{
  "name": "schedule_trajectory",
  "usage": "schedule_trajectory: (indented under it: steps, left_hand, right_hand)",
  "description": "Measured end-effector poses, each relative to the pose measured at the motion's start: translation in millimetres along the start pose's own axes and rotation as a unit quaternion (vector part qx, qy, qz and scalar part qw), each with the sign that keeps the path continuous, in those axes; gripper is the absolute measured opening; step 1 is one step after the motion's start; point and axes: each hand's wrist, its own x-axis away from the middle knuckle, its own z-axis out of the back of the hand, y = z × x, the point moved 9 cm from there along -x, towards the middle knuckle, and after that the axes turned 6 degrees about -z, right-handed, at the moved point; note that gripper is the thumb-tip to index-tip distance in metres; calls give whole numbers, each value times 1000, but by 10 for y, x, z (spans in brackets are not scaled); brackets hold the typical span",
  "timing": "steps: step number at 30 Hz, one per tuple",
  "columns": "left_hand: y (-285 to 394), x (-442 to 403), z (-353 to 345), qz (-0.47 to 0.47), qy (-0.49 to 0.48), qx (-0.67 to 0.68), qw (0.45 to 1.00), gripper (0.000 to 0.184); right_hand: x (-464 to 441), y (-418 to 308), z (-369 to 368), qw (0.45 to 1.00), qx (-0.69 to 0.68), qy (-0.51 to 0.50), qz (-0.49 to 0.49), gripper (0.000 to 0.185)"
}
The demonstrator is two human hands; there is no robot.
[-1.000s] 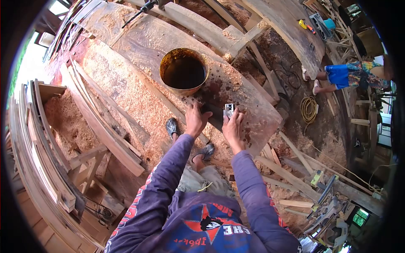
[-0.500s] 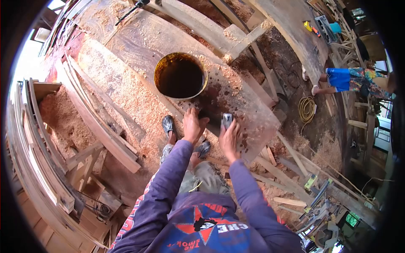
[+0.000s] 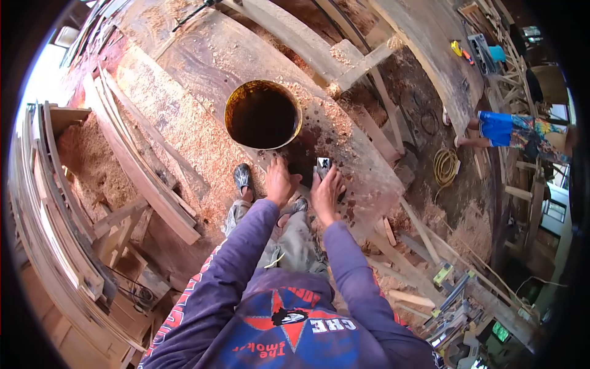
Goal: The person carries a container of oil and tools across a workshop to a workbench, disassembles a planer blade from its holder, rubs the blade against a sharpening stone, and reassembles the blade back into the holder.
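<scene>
My right hand (image 3: 327,187) grips a small rectangular piece with shiny metal on its upper end (image 3: 322,164), just above the wet, dark part of a wide wooden board (image 3: 375,178). Whether this piece touches the board I cannot tell. My left hand (image 3: 281,183) is closed at the near edge of the board, with its fingers curled and thumb bent inward; anything within it is hidden. Right beyond my hands stands a round bucket (image 3: 296,126) holding dark brown liquid, its inner wall stained amber.
Sawdust (image 3: 184,123) covers the floor and boards. Long planks (image 3: 141,163) lie to the left. A coiled yellow hose or cord (image 3: 446,167) lies on the right, near a person in blue shorts (image 3: 495,128). A yellow tape measure (image 3: 456,48) rests on a far bench.
My right hand, with the metal piece, has shifted left toward my left hand. The left hand stays in nearly the same place. The view has tilted slightly.
</scene>
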Motion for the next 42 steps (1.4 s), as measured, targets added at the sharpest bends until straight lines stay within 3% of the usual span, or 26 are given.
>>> schedule_trajectory:
  steps: [6, 8, 10, 14, 16, 17, 20, 22, 24, 26, 30, 31, 34, 35, 36, 38, 39, 40, 42]
  left_hand:
    - [-78, -82, -1, -17, -4, 34, 999, 55]
    - [-85, -42, 13, -24, 21, 73, 997, 54]
    - [-88, -36, 43, -14, 16, 60, 998, 54]
    - [-79, -33, 61, -13, -1, 72, 997, 56]
    - [-28, -2, 100, -10, 2, 63, 998, 55]
    - [-48, -5, 81, 10, 3, 68, 998, 54]
    - [-115, -6, 37, -24, 9, 81, 996, 54]
    - [-121, -135, 25, -41, 23, 76, 996, 54]
    - [-82, -42, 47, -19, -5, 61, 998, 53]
    - [-96, -42, 39, -10, -2, 69, 998, 53]
    - [-241, -86, -97, -38, -9, 120, 992, 56]
    - [-159, -99, -21, -29, -22, 84, 996, 59]
    - [-125, -100, -2, -31, -3, 101, 994, 55]
    - [-273, -92, -124, -51, 31, 155, 986, 53]
    - [-161, -90, -32, -39, 19, 114, 993, 53]
    - [-122, -111, 8, -47, -7, 102, 994, 55]
    - [-128, -121, -2, -37, 2, 109, 993, 56]
    - [-122, -147, -18, -18, -32, 83, 996, 59]
    - [-206, -137, -86, -95, 17, 113, 989, 59]
  right_hand:
    - [82, 69, -19, 999, 7, 42, 26, 65]
    - [-119, -91, -52, 1000, -14, 6, 21, 66]
    - [82, -1, 6, 995, 11, 69, 69, 67]
    - [223, 132, -21, 999, 52, -8, 15, 64]
    - [-109, -108, -62, 998, -31, 34, 39, 58]
    - [-158, -250, 40, 997, 19, 59, 45, 53]
    - [211, 37, 39, 994, 19, 81, 77, 63]
    - [339, 207, 24, 999, 26, -23, -2, 67]
    - [92, -45, 1, 998, -3, 47, 32, 65]
    - [-197, -270, 3, 1000, -4, -3, -5, 63]
    - [309, 163, -7, 998, 9, 54, 20, 67]
    - [308, 253, -91, 1000, 2, -3, -19, 69]
    - [-124, -110, -92, 995, -70, 68, 13, 62]
    - [-245, -217, -49, 998, -33, 45, -18, 59]
    - [-213, -224, -22, 997, -22, 71, -15, 59]
    - [83, -1, -66, 997, -55, 33, -34, 63]
    - [265, 161, -159, 997, -34, 66, -13, 67]
    - [287, 155, -110, 996, -43, -14, -75, 71]
    - [15, -40, -107, 993, -10, 113, -3, 70]
